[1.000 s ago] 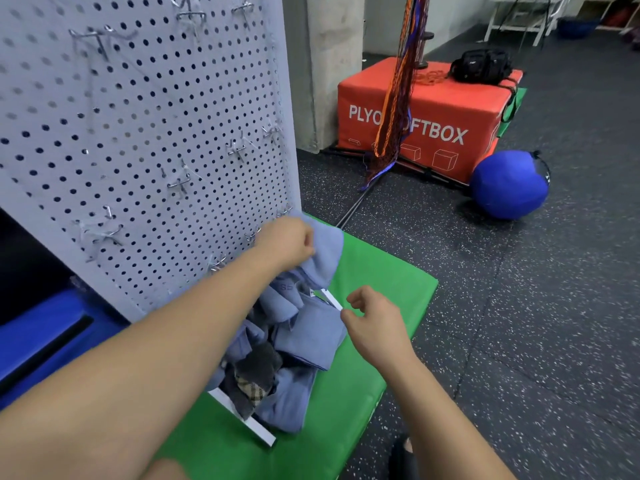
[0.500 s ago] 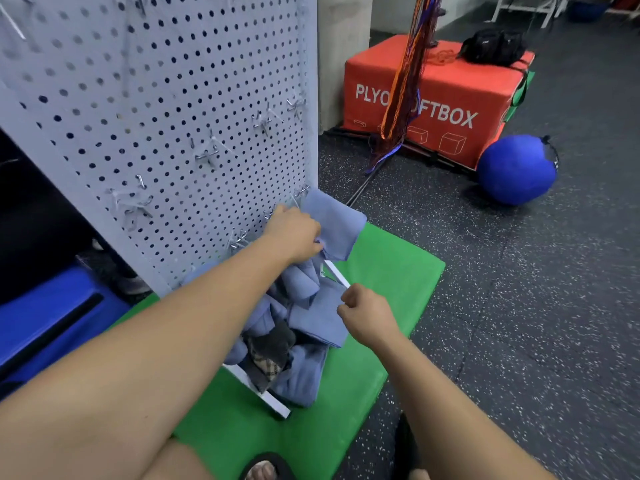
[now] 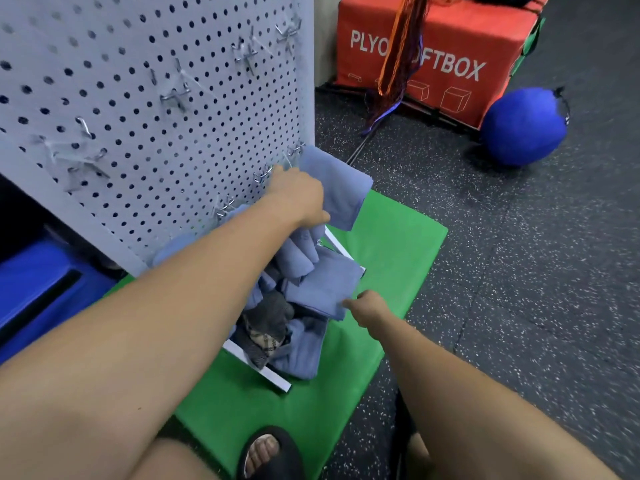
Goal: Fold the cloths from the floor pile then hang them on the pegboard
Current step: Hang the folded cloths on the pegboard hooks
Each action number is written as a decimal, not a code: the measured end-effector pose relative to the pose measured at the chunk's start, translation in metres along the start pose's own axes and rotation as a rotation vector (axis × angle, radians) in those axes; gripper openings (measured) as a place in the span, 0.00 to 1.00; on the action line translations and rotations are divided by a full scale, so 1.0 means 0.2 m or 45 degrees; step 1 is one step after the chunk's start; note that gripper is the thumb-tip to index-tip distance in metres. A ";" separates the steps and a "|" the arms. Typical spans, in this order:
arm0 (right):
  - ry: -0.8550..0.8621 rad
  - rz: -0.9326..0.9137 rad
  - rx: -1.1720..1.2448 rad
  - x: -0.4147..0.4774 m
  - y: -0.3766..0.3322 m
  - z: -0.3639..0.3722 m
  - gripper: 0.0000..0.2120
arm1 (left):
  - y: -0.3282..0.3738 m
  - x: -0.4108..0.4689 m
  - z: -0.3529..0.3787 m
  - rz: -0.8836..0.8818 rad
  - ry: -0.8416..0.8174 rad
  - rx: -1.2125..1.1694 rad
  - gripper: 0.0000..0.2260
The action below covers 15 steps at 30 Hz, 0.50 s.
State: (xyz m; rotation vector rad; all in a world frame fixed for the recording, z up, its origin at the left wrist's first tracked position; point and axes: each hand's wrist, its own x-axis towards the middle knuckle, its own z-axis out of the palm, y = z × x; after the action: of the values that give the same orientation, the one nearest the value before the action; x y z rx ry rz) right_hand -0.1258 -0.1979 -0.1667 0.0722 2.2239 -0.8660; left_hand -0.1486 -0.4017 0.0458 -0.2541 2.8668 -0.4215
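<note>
L hand (image 3: pixel 298 195) grip pinches folded cloth (image 3: pixel 341 188) up at pegboard (image 3: pixel 138 109) hook (image 3: pixel 295 149) for hanging; R hand (image 3: pixel 367 307) grip unclear

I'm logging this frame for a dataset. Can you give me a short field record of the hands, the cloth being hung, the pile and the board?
left hand: grips folded light-blue cloth at lower right corner of white perforated pegboard, beside metal hooks
right hand: fingers curled at edge of cloth pile; grip unclear
pile contents: blue, grey and checked cloths, at board's foot on green floor mat
background: red soft box, blue ball
</note>
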 end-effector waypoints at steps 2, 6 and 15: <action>-0.042 0.038 0.108 0.02 0.00 0.03 0.14 | 0.00 0.00 0.00 0.014 0.019 -0.052 0.19; -0.108 0.124 0.441 0.04 -0.01 0.09 0.14 | -0.03 0.00 0.02 0.069 0.098 -0.169 0.24; 0.109 -0.120 0.572 -0.07 -0.14 0.01 0.16 | -0.07 -0.11 -0.04 0.095 0.212 -0.502 0.19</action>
State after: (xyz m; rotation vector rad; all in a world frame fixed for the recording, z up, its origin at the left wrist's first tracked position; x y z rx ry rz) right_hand -0.1234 -0.2174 -0.1422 0.2209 2.0832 -1.4254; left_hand -0.1271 -0.4086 0.0621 -0.1845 3.0908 0.1489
